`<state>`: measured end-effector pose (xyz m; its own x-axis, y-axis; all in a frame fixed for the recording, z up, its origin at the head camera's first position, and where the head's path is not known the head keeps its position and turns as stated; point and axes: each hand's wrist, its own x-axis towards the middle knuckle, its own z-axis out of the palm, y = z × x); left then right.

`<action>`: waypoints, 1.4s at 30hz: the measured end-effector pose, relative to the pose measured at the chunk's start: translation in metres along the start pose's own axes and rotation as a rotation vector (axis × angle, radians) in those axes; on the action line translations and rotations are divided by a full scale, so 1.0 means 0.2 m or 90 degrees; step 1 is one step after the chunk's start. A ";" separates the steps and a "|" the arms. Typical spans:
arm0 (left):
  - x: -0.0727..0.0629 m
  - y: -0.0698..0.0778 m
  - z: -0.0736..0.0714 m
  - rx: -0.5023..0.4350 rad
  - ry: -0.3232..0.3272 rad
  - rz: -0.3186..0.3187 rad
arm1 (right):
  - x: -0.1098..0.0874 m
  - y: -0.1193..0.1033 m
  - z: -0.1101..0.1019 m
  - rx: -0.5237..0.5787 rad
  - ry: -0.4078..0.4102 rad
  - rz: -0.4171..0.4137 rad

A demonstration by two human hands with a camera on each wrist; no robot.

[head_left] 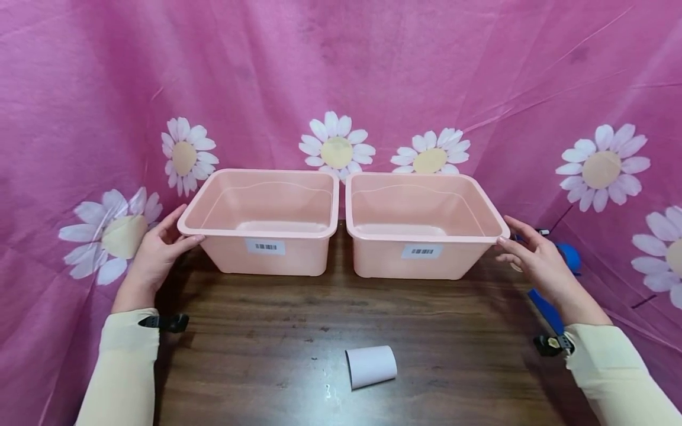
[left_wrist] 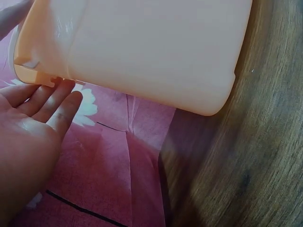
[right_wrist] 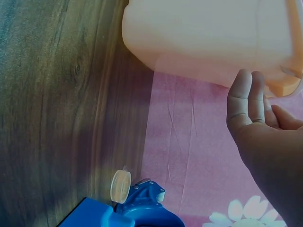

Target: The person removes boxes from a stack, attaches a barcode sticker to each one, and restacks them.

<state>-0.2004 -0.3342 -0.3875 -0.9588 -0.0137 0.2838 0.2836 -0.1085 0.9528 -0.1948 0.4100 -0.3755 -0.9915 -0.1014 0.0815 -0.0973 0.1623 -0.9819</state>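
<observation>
Two pink plastic bins stand side by side on the table, a narrow gap between them, each with a barcode label on its front. My left hand (head_left: 154, 257) holds the outer front corner of the left bin (head_left: 288, 257), thumb at the front and fingers along the side under the rim. At the outer corner of the right bin (head_left: 394, 266), my right hand (head_left: 546, 272) holds the rim between thumb and fingers. In the right wrist view some of its fingers (right_wrist: 240, 94) extend beside the bin wall. No contents show in either bin.
A white paper tube (head_left: 371, 367) lies on its side on the brown wooden table (head_left: 256, 337), near the front. A blue tape dispenser (right_wrist: 147, 203) with a roll of tape (right_wrist: 120, 186) is by the right hand. Pink flowered cloth (head_left: 266, 77) hangs behind and at both sides.
</observation>
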 end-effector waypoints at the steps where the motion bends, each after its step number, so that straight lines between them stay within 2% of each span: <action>1: 0.00 0.00 0.00 -0.002 -0.001 -0.004 | 0.00 0.00 0.00 0.004 0.000 0.000; 8: 0.00 0.00 0.00 0.008 0.003 -0.014 | 0.03 -0.02 0.02 0.010 -0.001 0.002; 16: 0.00 0.00 -0.01 0.016 0.007 -0.006 | 0.07 -0.05 0.04 -0.005 0.003 0.015; 18: -0.01 0.01 -0.01 0.019 0.008 -0.005 | 0.08 -0.06 0.04 0.012 -0.001 0.018; 21: -0.01 0.01 -0.01 0.023 0.009 -0.007 | 0.10 -0.08 0.04 0.077 -0.005 0.035; 24: -0.01 0.02 -0.01 0.027 0.009 -0.013 | 0.13 -0.10 0.04 0.136 -0.002 0.073; 27: -0.01 0.02 -0.01 0.029 0.011 -0.020 | 0.15 -0.11 0.03 0.144 0.004 0.124; 31: -0.01 0.02 0.00 0.031 0.012 -0.023 | 0.17 -0.12 0.02 0.101 0.014 0.157; 37: -0.01 0.02 0.00 0.040 0.011 -0.025 | 0.19 -0.12 0.03 0.048 0.032 0.105; 42: 0.00 0.02 -0.01 0.052 0.014 -0.029 | 0.22 -0.14 0.05 -0.098 0.043 0.084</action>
<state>-0.1986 -0.3363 -0.3838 -0.9708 -0.0320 0.2379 0.2388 -0.0282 0.9706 -0.2350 0.3909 -0.3466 -0.9996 -0.0042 -0.0293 0.0265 0.3179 -0.9477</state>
